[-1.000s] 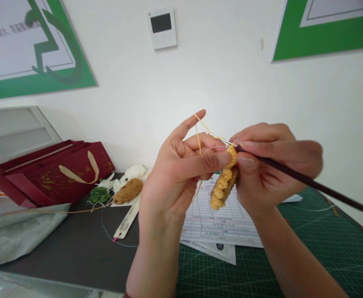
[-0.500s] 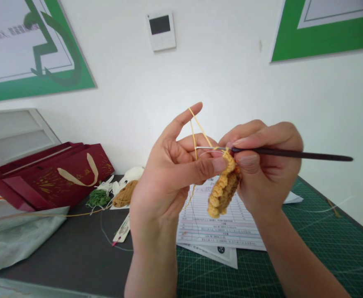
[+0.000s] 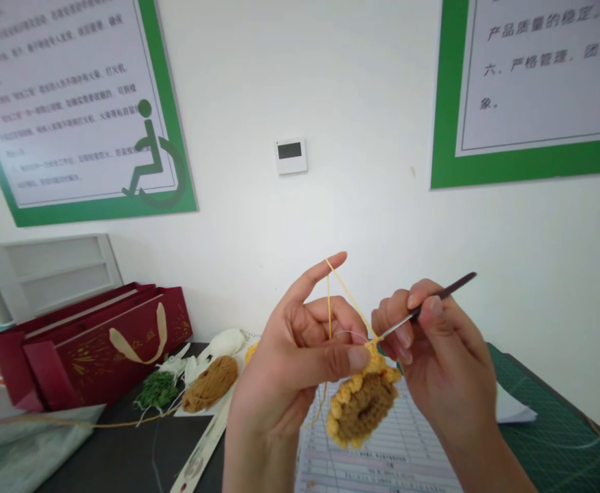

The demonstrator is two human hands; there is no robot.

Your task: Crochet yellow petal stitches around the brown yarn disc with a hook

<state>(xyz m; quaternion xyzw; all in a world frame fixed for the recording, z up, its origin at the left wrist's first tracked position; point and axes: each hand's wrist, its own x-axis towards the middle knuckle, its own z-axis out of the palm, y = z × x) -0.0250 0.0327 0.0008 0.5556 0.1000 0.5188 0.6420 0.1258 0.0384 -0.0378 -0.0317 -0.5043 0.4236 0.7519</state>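
My left hand (image 3: 290, 356) pinches the top edge of a round crochet piece (image 3: 364, 411), brown in the centre with a ruffled yellow rim. Yellow yarn (image 3: 350, 294) loops over its raised index finger and runs down to the piece. Between the thumb and fingers of my right hand (image 3: 433, 335) is a crochet hook (image 3: 446, 291) with a dark handle and a metal shaft. The hook slants down to the left, its tip at the yellow stitches on top of the piece. A thin pale strand curves beside the stitches.
Printed sheets (image 3: 397, 459) lie under the hands on a green cutting mat (image 3: 551, 438). At the left are a dark red gift bag (image 3: 109, 342), green yarn (image 3: 157, 390), a brown yarn bundle (image 3: 211, 383) and grey cloth (image 3: 38, 445).
The view has tilted up, so the hands sit lower. The hook has swung to a steeper slant and its tip has drawn back right to the stitches. The piece now faces the camera more.
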